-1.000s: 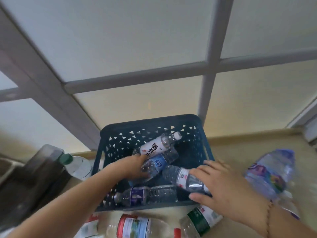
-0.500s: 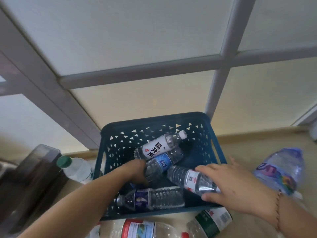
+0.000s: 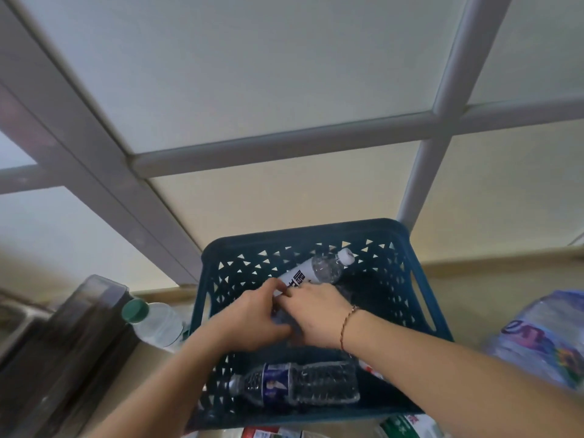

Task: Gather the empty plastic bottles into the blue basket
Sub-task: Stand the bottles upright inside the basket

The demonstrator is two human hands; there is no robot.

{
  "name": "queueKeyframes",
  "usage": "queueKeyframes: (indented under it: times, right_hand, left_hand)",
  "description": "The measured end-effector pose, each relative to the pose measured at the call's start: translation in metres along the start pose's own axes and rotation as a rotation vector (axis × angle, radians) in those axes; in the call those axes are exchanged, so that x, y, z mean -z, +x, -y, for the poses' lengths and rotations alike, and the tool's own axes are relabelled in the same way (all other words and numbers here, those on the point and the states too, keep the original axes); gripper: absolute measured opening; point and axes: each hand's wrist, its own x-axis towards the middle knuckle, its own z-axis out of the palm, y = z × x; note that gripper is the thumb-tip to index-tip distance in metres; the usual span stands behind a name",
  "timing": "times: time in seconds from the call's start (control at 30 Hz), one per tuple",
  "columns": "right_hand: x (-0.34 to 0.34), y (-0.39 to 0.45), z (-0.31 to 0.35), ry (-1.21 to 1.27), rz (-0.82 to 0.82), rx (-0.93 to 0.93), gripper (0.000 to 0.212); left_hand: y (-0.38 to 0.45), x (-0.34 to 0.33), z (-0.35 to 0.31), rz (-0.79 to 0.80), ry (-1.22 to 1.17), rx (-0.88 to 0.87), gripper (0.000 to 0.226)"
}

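Both hands [image 3: 284, 317] clutch bottles inside blue basket [image 3: 420, 298]; green-capped bottle [image 3: 151, 320] outside left, large jug [image 3: 543, 339] right

Soft daylight through frosted window panes [image 3: 252, 74], dim foreground, wide-angle bending, edges motion-blurred

Blue basket [image 3: 420, 298] with triangle-pierced walls, holding white-labelled bottle [image 3: 316, 270] tilted at rear, dark-labelled bottle [image 3: 297, 385] lying flat in front.

Head camera looks steeply down, close above basket [image 3: 373, 229].
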Motion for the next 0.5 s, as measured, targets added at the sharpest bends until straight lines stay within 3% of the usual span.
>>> queueKeyframes:
  times: [0.07,0.1,0.2,0.23,0.37,0.5]
  right_hand:
    - [-0.004,-0.003,-0.006,-0.006,-0.041,0.025,0.050]
    - [-0.005,-0.005,-0.009,0.005,-0.047,0.034,0.050]
    - [-0.003,-0.011,-0.017,0.061,-0.053,0.050,0.052]
    - [-0.002,-0.012,-0.018,0.072,-0.046,0.052,0.052]
    - [-0.004,-0.013,-0.018,0.041,-0.039,0.032,0.045]
    - [-0.004,-0.009,-0.017,0.034,-0.027,0.044,0.047]
  left_hand:
    - [0.003,0.021,0.003,0.111,-0.054,-0.011,0.052]
    - [0.010,0.028,0.003,0.050,-0.056,-0.036,0.048]
    - [0.042,0.031,-0.015,-0.362,-0.049,-0.200,0.044]
    - [0.054,0.026,-0.027,-0.409,0.011,-0.284,0.048]
    - [0.088,0.008,-0.068,-0.299,0.602,-0.576,0.063]
    - [0.110,0.007,-0.075,-0.145,0.861,-0.702,0.052]
